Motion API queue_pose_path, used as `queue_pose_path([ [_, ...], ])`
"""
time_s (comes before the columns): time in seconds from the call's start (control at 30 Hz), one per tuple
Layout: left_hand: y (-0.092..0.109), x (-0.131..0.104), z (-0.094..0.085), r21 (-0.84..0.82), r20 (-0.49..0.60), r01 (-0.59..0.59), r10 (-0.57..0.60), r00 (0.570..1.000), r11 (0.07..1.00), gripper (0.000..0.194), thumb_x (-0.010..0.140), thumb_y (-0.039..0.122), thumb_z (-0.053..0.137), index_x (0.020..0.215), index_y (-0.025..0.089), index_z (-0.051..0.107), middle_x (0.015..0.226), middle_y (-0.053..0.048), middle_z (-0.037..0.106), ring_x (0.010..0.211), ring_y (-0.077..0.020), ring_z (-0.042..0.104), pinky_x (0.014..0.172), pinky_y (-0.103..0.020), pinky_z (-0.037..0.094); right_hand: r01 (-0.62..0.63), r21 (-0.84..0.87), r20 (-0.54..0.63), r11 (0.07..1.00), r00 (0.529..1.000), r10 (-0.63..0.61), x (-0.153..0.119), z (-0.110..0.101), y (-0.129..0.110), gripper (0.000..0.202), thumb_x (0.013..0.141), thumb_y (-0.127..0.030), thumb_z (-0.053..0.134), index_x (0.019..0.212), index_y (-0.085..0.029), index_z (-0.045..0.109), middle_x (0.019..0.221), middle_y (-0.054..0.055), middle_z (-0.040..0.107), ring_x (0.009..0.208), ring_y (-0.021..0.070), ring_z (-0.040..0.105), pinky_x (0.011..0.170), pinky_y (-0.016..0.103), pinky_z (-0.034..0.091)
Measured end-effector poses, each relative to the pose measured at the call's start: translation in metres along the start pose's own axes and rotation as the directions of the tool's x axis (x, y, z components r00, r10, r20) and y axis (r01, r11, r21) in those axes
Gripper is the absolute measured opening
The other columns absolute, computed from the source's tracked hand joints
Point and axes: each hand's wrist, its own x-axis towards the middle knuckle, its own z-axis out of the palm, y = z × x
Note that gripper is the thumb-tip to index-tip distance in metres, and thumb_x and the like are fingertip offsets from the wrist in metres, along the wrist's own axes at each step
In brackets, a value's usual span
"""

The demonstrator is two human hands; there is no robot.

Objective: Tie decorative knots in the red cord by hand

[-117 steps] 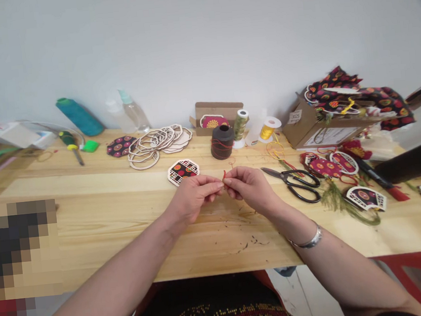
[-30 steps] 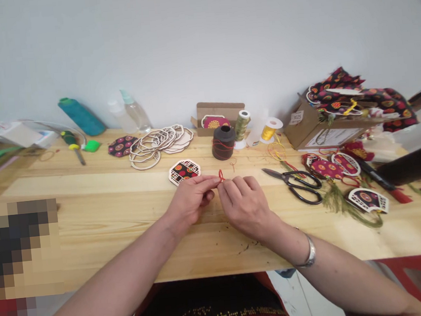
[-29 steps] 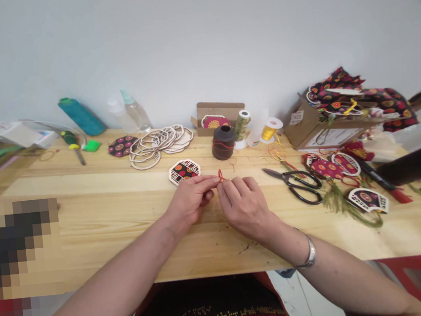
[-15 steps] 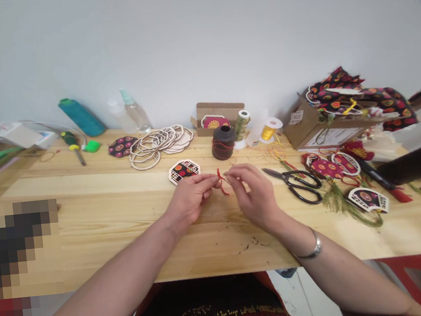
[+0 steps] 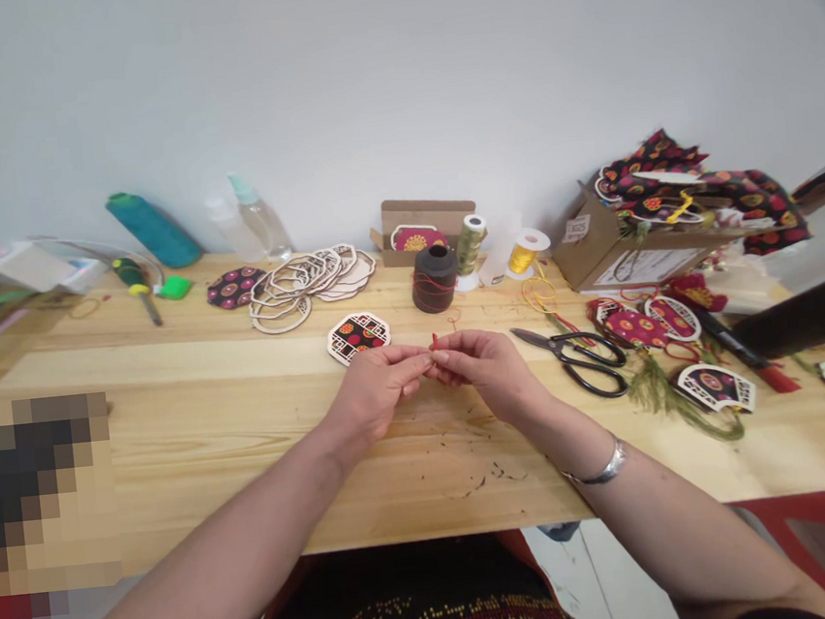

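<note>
My left hand (image 5: 382, 385) and my right hand (image 5: 480, 366) meet above the middle of the table, fingertips touching. Between them a short red cord (image 5: 435, 340) is pinched, and only its top end shows above the fingers. The rest of the cord is hidden by my fingers. Just behind my left hand lies a patterned ornament (image 5: 358, 337) with a pale cut-out frame over dark flowered cloth. A dark thread cone (image 5: 434, 280) with red thread around it stands beyond my hands. Black-handled scissors (image 5: 584, 359) lie to the right of my right hand.
Pale cut-out frames (image 5: 308, 283) are piled at the back, left of an open cardboard box (image 5: 463, 212). Olive (image 5: 472, 245) and yellow thread spools (image 5: 522, 258) stand beside it. Tasselled ornaments (image 5: 716, 387) and a fabric-filled carton (image 5: 588, 239) occupy the right. A screwdriver (image 5: 137, 287) lies left.
My right hand has moved in to my left, and the fingertips have come together on the red cord. Its loose lower end, visible before, is now covered.
</note>
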Motion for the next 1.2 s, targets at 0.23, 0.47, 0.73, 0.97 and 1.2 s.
queue_pose_path([
  [0.23,-0.0015,-0.0007,-0.0008,0.013,-0.001,0.003,-0.003,1.000,1.000,0.012,0.061,0.022,0.071,0.063,0.011,0.069,0.057,-0.003,0.062,0.041,-0.0015,0.035,0.041,-0.020,0.022,0.047,0.002,-0.020,0.999,0.999,-0.047,0.0023,-0.0018,0.0017,0.022,0.061,-0.030,0.075,0.072,-0.014,0.064,0.058,-0.001,0.062,0.050,0.0067,0.046,0.051,0.023,0.036],
  [0.47,-0.0020,0.0005,-0.0017,-0.006,0.026,0.006,-0.006,1.000,1.000,0.018,0.060,0.026,0.074,0.064,0.009,0.069,0.059,-0.004,0.062,0.040,-0.0014,0.035,0.040,-0.020,0.020,0.081,-0.101,-0.058,0.992,0.994,-0.087,0.0021,-0.0023,0.0005,0.016,0.064,-0.027,0.070,0.071,-0.013,0.068,0.056,0.000,0.061,0.050,0.0072,0.045,0.052,0.024,0.036],
  [0.73,-0.0013,0.0005,-0.0016,0.005,0.002,0.001,-0.001,1.000,1.000,0.017,0.061,0.025,0.073,0.063,0.009,0.068,0.059,-0.003,0.062,0.040,-0.0013,0.035,0.041,-0.020,0.020,0.122,-0.259,-0.057,0.958,0.988,-0.141,0.0020,-0.0016,0.0003,0.013,0.071,-0.023,0.063,0.076,-0.013,0.070,0.059,0.001,0.064,0.053,0.0087,0.049,0.054,0.024,0.040],
  [0.97,-0.0004,0.0000,-0.0007,0.042,-0.034,0.003,-0.002,0.999,0.999,0.014,0.062,0.024,0.072,0.064,0.010,0.069,0.056,-0.003,0.063,0.041,-0.0025,0.035,0.041,-0.021,0.023,0.334,-0.592,-0.011,0.733,0.907,-0.421,-0.0015,-0.0052,0.0021,0.011,0.075,-0.015,0.057,0.074,-0.017,0.068,0.067,0.002,0.067,0.061,0.0120,0.058,0.059,0.024,0.043],
  [1.2,0.0000,-0.0005,-0.0019,0.123,-0.036,-0.011,0.015,0.999,0.992,0.015,0.064,0.027,0.071,0.064,0.012,0.070,0.060,-0.004,0.067,0.042,-0.0038,0.038,0.043,-0.021,0.027,0.394,-0.773,0.092,0.497,0.845,-0.527,-0.0034,-0.0053,0.0016,0.014,0.079,-0.011,0.053,0.073,-0.018,0.064,0.072,0.003,0.066,0.067,0.0132,0.059,0.064,0.024,0.043],
])
